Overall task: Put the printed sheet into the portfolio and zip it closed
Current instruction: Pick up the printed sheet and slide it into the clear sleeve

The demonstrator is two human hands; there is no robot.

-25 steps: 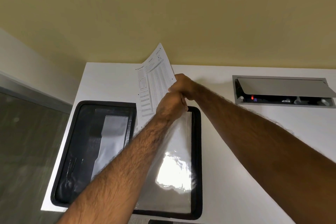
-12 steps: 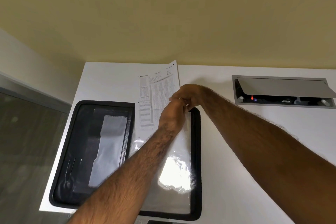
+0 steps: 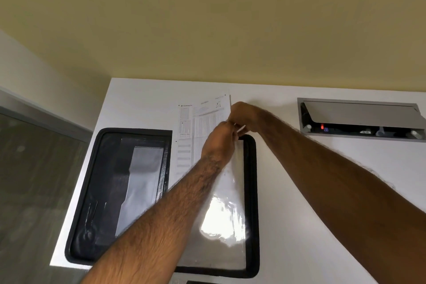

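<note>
A black zip portfolio [image 3: 251, 193] lies open on the white table [image 3: 322, 191]. Its left half shows dark pockets, and its right half carries a glossy clear sleeve [image 3: 222, 221]. The printed sheet [image 3: 199, 127], covered in fine tables, lies almost flat. Its top half sticks out beyond the portfolio's far edge and its lower part runs down at the sleeve. My right hand [image 3: 245, 114] pinches the sheet's right edge. My left hand [image 3: 221, 142] is closed at the sleeve's top edge just below, touching my right hand's fingers. My left forearm hides the sheet's lower end.
A grey recessed socket box [image 3: 359, 117] with its lid tilted up and a red light sits in the table at the far right. The table's left edge [image 3: 76, 191] drops off to a dark floor. A yellow wall stands behind.
The sheet has come down from steeply tilted to nearly flat on the table and slid toward me. Both hands have moved down and slightly right with it.
</note>
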